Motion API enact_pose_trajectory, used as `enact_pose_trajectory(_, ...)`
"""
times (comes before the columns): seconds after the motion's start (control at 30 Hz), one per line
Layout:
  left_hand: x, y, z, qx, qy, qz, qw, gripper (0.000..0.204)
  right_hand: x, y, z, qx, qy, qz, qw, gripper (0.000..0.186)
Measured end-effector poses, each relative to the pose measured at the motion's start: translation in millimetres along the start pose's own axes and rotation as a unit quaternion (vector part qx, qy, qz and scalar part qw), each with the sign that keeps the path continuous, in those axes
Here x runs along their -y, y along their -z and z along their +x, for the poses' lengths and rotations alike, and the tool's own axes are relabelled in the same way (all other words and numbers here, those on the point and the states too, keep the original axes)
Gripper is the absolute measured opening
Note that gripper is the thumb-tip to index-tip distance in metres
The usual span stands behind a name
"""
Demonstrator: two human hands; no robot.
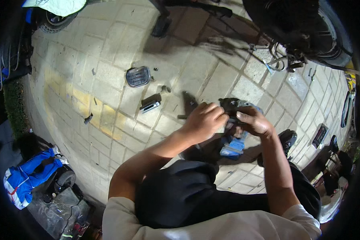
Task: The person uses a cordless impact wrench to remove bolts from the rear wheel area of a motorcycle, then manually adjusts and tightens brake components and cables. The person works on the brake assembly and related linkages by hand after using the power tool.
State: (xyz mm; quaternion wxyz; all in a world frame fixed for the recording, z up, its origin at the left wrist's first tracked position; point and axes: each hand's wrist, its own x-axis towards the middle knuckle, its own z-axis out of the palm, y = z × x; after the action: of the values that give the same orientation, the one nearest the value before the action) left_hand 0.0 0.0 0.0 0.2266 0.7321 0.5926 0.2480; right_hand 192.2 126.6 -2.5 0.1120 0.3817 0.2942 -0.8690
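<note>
My left hand (206, 123) is closed, knuckles up, close beside the right one. A short dark rod end (182, 117) shows by its wrist side, but what its fingers grip is hidden. My right hand (255, 121) is wrapped round a dark, irregular part (232, 105), thumb on top. Both are held over my lap, above the pavement. Beneath them is a blue packet or box (232, 148), partly in shadow. Further left on the paving lie a black ribbed rectangular piece (138, 76), a small silver-and-black device (150, 106) and a little grey cup-shaped piece (166, 89).
A motorbike wheel (335, 38) stands at the far right, with cables and metal parts near it. Another wheel (56, 20) is at the far left. A blue jacket (30, 176) drapes over a dark vehicle at the lower left. A dark box (320, 136) lies to the right.
</note>
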Motion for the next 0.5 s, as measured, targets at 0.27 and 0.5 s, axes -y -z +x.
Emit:
enact_pose_trajectory(0.27, 100, 33, -51, -0.312, 0.428, -0.115, 0.84, 0.023, -59, -22, -1, -0.284, 0.377, -0.295, 0.83, 0.044)
enact_pose_trajectory(0.5, 166, 16, -76, -0.183, 0.486, 0.125, 0.845, 0.029, -72, -42, 21, -0.354, 0.308, -0.221, 0.855, 0.017)
